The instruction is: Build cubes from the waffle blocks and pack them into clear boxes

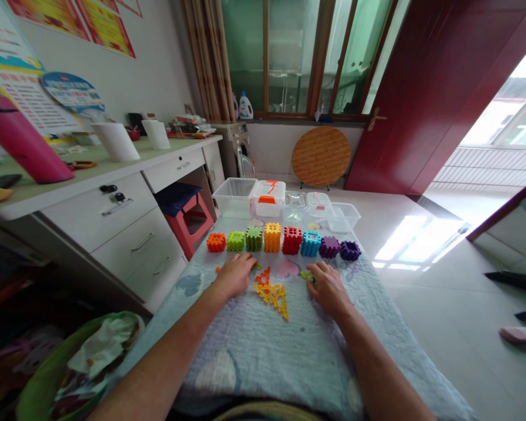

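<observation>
My left hand [236, 275] is palm-down on the cloth, its fingers closed over a small green building piece [258, 266] that mostly hides beneath it. My right hand [328, 285] has its fingers curled onto a light-green toothed building piece [305, 275]. Between the hands lie an orange triangular piece [263, 277] and, nearer me, a yellow toothed triangular piece [275, 299]. Beyond them runs a row of several cubes built from toothed pieces, including an orange cube [216, 242], a yellow cube [272, 238], a red cube [292, 240] and a dark purple cube [350, 251].
Clear plastic boxes [234, 202] stand along the table's far end. A blue patterned cloth [263, 356] covers the table. On the left are a white desk [123, 234], a red stool [186, 219] and a green bin [35, 386].
</observation>
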Motion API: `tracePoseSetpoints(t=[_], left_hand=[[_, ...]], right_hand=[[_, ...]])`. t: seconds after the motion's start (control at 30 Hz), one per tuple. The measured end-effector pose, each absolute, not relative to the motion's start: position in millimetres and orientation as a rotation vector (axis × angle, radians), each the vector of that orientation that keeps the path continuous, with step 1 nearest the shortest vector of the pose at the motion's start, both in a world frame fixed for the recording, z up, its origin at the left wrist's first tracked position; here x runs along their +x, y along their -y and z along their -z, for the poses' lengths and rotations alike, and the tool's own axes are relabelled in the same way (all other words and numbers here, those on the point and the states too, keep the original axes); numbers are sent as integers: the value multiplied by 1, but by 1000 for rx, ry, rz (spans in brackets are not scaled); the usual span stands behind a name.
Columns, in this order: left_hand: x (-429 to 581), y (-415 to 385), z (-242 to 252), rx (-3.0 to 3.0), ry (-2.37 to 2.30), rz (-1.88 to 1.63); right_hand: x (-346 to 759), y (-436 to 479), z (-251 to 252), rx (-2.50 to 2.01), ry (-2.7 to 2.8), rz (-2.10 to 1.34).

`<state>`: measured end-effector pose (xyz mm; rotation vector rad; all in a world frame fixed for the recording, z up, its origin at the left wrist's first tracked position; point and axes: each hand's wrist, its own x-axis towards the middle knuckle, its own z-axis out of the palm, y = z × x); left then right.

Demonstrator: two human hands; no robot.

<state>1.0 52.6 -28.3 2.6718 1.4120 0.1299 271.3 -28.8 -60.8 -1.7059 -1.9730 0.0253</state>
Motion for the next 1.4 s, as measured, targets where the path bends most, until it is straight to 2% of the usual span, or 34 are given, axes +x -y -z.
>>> tracePoseSetpoints(t=[0.27,0.4,0.57,0.83,1.03,1.23,1.4], left_hand=[[6,-63,30,2802,-1430,-64],[5,-66,38,2836,-1418,-120],[1,-63,36,2828,-1396,-367],[32,-35,1,2567,-1159,-839],[65,-20,11,2291,-955,-656],[59,0,31,2478,-1097,-604],[54,26,46,2529,-1224,-370]], right_hand=[[256,28,62,-1437,1715,-399],[255,30,60,-1500,1797,-257],[258,34,52,-1681,1876,-44],[255,34,54,-1752,2024,-145],[259,32,54,-1693,1902,-176],[253,33,52,-1560,1978,-216],[238,35,49,-1439,2157,-320]])
